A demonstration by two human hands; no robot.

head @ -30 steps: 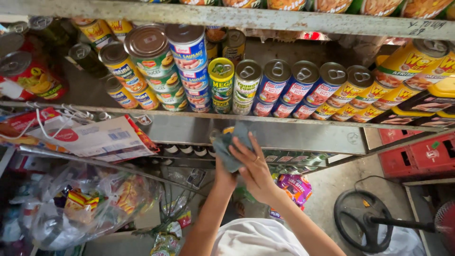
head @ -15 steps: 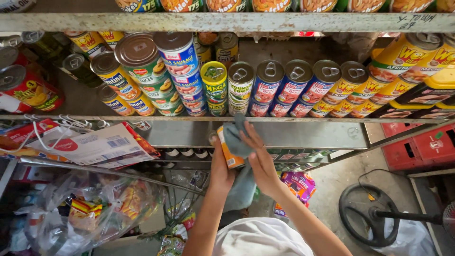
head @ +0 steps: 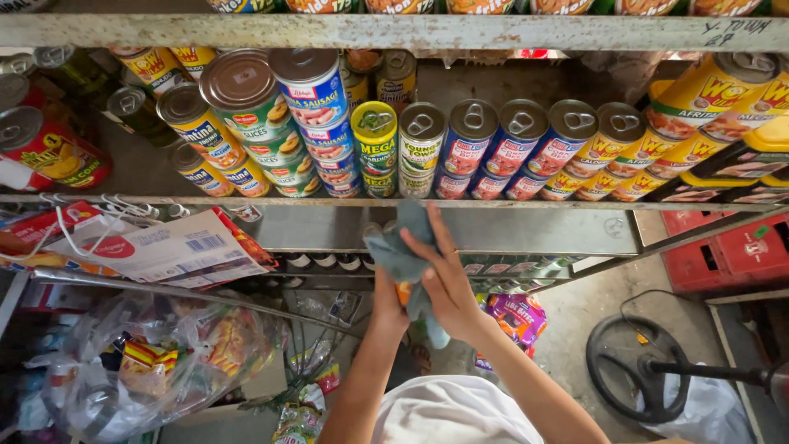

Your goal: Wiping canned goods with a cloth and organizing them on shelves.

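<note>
Can under cloth, below the shelf of tins.
Right hand (head: 448, 284) presses a crumpled grey-blue cloth (head: 401, 251) over a small orange-labelled can (head: 403, 293), gripped by left hand (head: 385, 302).

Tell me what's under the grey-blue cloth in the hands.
Under the grey-blue cloth an orange and yellow edge of a small can shows, gripped by the left hand. The right hand presses the cloth over it, hiding its top and label.
</note>
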